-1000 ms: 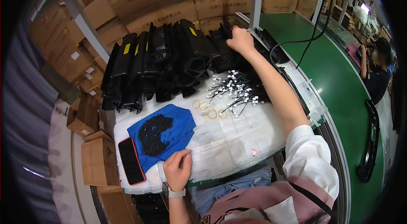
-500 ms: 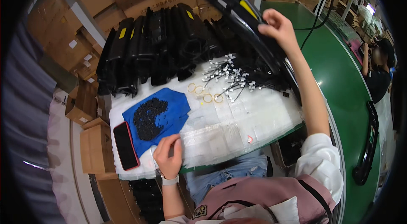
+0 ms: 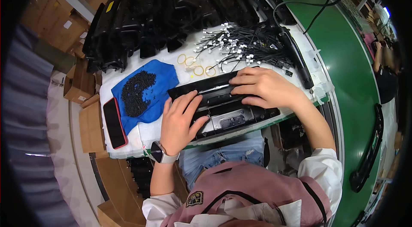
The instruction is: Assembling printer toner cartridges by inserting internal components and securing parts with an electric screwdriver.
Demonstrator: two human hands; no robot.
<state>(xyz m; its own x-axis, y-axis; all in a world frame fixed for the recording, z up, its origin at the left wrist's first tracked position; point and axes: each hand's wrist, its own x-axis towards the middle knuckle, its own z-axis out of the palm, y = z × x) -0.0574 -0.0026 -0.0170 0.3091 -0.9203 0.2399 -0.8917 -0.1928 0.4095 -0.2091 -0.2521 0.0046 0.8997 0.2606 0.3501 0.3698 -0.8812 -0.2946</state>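
A long black plastic panel (image 3: 235,120) lies on the white-covered table in front of me, its hollow, ribbed side up. My left hand (image 3: 180,120) grips its left part, fingers over the panel and thumb apart on the near half. On the right part, my right hand (image 3: 264,87) holds it with bent fingers and the thumb nearer me. Beyond the panel are several tan rings (image 3: 198,70) and a heap of black cables with white connectors (image 3: 240,44). Small black parts (image 3: 136,91) are piled on a blue cloth (image 3: 165,74) at the left.
More black panels (image 3: 141,16) stand along the table's far side. A corded black screwdriver-like tool (image 3: 296,57) lies at the right. A red-edged phone (image 3: 113,124) rests at the left edge. Cardboard boxes (image 3: 77,83) are left, a green floor (image 3: 339,68) right, another person (image 3: 386,76) far right.
My right hand has brought the black panel down from the far right onto the table before me. My left hand, earlier apart from it, is now on its left part.
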